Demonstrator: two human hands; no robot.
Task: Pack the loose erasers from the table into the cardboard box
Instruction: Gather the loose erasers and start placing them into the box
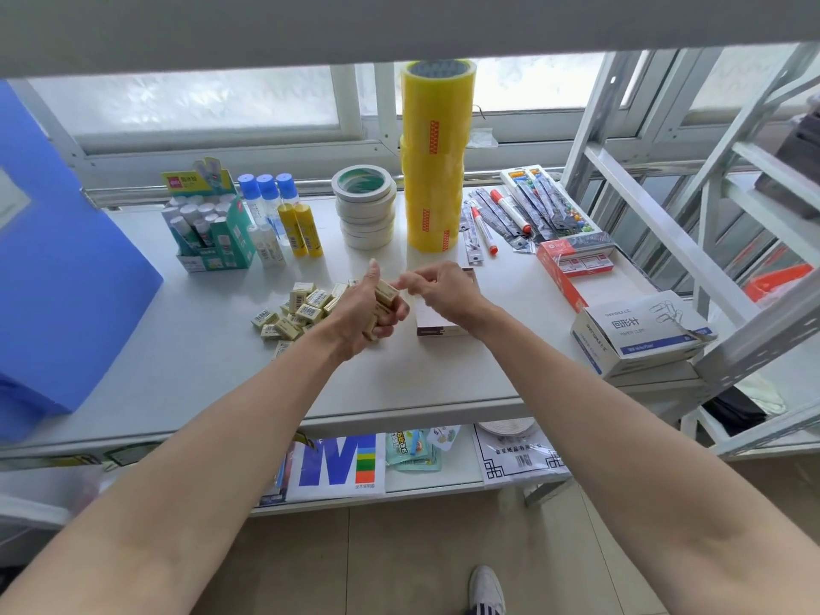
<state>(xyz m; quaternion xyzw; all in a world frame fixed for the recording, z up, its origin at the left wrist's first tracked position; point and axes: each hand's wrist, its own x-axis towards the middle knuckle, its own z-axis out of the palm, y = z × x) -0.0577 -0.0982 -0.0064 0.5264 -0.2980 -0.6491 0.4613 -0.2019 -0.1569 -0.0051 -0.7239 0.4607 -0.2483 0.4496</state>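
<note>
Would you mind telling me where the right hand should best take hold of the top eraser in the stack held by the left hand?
Probably by its two long side faces, near the end pointing right. The left hand grips the erasers from the left and below, so that end sticks out. The right hand is beside it, fingers almost touching, so a thumb-and-forefinger pinch from the right suits.

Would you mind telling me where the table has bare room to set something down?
Bare table runs along the near edge, in front of the erasers and cardboard box, and between the box and the paper-clip box. The back row, from glue sticks to pens, is crowded.
</note>
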